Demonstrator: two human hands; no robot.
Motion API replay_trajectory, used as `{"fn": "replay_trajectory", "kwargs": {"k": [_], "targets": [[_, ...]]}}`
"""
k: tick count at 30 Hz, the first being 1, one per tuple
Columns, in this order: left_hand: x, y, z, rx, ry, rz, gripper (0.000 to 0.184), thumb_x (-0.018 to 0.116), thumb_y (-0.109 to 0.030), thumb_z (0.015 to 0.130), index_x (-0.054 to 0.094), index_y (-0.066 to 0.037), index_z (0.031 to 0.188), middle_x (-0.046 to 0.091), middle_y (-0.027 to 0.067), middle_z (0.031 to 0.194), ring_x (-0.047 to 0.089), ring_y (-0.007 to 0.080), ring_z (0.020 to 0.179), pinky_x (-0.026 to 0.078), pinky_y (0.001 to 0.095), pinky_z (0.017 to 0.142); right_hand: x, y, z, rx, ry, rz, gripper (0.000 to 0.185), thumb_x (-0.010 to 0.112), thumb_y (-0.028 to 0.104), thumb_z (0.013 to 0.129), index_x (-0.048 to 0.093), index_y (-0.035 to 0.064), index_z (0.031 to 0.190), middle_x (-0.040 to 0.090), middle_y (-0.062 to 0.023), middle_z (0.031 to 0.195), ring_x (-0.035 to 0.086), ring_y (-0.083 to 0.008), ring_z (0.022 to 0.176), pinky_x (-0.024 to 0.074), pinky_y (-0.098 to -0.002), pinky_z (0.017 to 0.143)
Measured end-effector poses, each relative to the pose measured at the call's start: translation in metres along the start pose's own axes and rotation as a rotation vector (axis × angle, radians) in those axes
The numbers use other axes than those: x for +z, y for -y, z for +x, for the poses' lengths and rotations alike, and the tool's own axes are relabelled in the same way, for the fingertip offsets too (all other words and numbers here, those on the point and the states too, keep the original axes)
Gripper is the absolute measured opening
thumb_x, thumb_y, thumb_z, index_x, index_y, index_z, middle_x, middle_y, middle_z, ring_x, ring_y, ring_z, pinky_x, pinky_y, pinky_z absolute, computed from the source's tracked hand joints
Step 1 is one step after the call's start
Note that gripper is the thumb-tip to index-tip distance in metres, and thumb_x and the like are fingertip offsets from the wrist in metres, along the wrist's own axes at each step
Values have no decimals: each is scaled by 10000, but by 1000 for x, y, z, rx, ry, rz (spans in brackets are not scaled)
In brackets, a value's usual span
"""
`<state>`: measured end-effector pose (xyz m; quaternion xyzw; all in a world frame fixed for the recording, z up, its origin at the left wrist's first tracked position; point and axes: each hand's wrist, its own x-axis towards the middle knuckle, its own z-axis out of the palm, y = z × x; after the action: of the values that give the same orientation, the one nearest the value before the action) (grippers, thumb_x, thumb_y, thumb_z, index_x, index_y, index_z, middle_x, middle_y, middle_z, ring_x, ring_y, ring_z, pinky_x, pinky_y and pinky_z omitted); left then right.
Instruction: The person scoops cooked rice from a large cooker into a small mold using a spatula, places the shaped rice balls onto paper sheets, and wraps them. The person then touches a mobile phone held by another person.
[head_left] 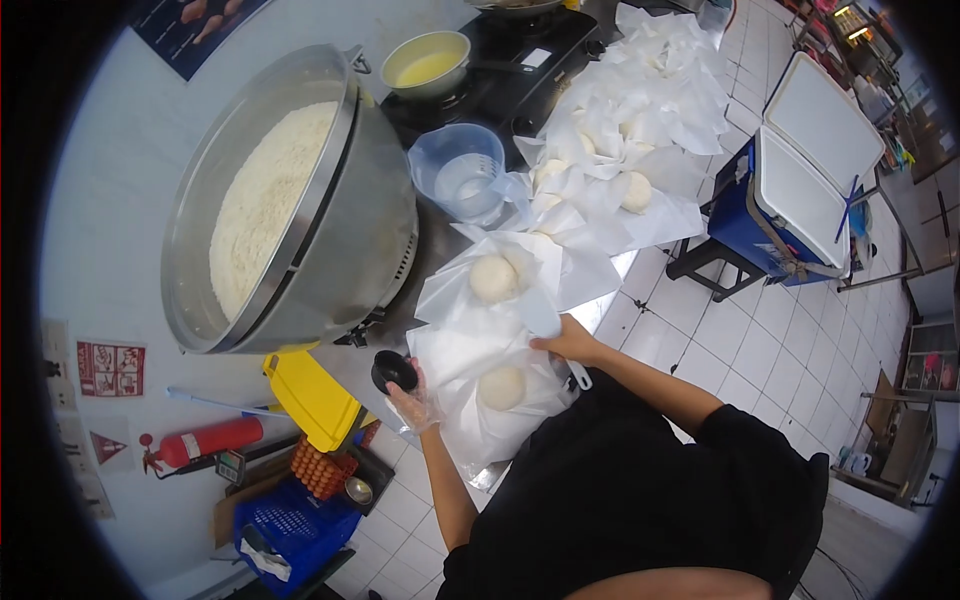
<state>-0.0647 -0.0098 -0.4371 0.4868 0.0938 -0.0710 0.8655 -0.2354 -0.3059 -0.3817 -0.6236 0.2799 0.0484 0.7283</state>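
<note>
My left hand [410,400], in a clear plastic glove, is closed around a small black bowl [392,372] at the left edge of the worktop. My right hand [568,341] grips what looks like a white rice paddle [541,314], its blade pointing away from me and its handle end showing below the hand. Between the hands, a rounded mound of rice [502,387] lies on white paper [462,345]. Farther along sits a second rice mound [494,278] on its own sheet.
A large metal cooker [385,220] full of white rice [270,205] stands at left. Beyond are a clear jug [458,175], a pot of yellow liquid [425,68] on the stove, and several paper-wrapped rice mounds [635,190]. A blue cooler [745,215] stands open at right.
</note>
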Motion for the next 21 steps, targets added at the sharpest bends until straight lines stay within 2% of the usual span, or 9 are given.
{"fn": "replay_trajectory", "kwargs": {"k": [3, 4, 5, 8, 11, 14, 17, 21], "targets": [[0, 5, 2, 54, -6, 22, 858, 629, -585, 864, 379, 60, 1372, 513, 236, 1271, 547, 353, 1164, 500, 410, 1012, -22, -13, -23, 52, -89, 57, 263, 787, 210, 797, 651, 17, 911, 608, -21, 692, 492, -85, 466, 398, -253, 423], [-4, 8, 4, 17, -21, 4, 858, 634, -596, 852, 396, 46, 1370, 538, 218, 1256, 567, 339, 1148, 510, 394, 994, -29, -17, -30, 65, -117, 72, 269, 795, 215, 790, 655, 18, 910, 607, -19, 689, 487, -84, 462, 392, -254, 421], [-9, 8, 7, -20, -36, -13, 858, 638, -607, 841, 413, 33, 1367, 563, 200, 1241, 588, 326, 1133, 521, 379, 976, -37, -19, -37, 74, -150, 54, 315, 809, 213, 770, 683, -23, 937, 628, -29, 689, 552, -134, 530, 467, -287, 518], [-13, 7, 10, -57, -52, -10, 863, 612, -631, 847, 423, 33, 1366, 576, 200, 1231, 604, 313, 1116, 537, 370, 953, -48, -43, -40, -162, -395, 25, 252, 784, 153, 777, 691, -17, 937, 592, -9, 622, 554, -172, 539, 487, -326, 572], [-2, 2, 3, 3, -32, 32, 881, 576, -638, 869, 403, 70, 1364, 557, 236, 1228, 590, 333, 1126, 535, 386, 959, -55, -57, -29, -246, -684, -98, 208, 777, 100, 756, 702, 5, 925, 651, -71, 819, 589, -222, 669, 492, -367, 673], [-13, 8, 10, -16, -54, -9, 866, 569, -618, 885, 393, 83, 1363, 552, 249, 1219, 585, 350, 1129, 535, 396, 963, -65, -47, -17, -436, -948, -411, 220, 788, 75, 716, 714, 35, 920, 615, -124, 1156, 565, -248, 869, 472, -358, 748], [-2, 1, 4, -15, -60, 32, 850, 556, -600, 901, 383, 89, 1367, 544, 260, 1217, 578, 360, 1137, 534, 402, 965, -79, -39, -3, -410, -1012, -469, 316, 819, 85, 662, 742, 82, 968, 489, -88, 1308, 454, -260, 978, 427, -354, 840], [-1, 1, 3, 2, -65, 23, 848, 547, -596, 907, 368, 85, 1378, 538, 264, 1228, 574, 362, 1144, 535, 400, 965, -97, -26, 22, -503, -1125, -539, 314, 803, 61, 658, 749, 106, 964, 569, -73, 1121, 436, -266, 931, 418, -343, 805]]}}
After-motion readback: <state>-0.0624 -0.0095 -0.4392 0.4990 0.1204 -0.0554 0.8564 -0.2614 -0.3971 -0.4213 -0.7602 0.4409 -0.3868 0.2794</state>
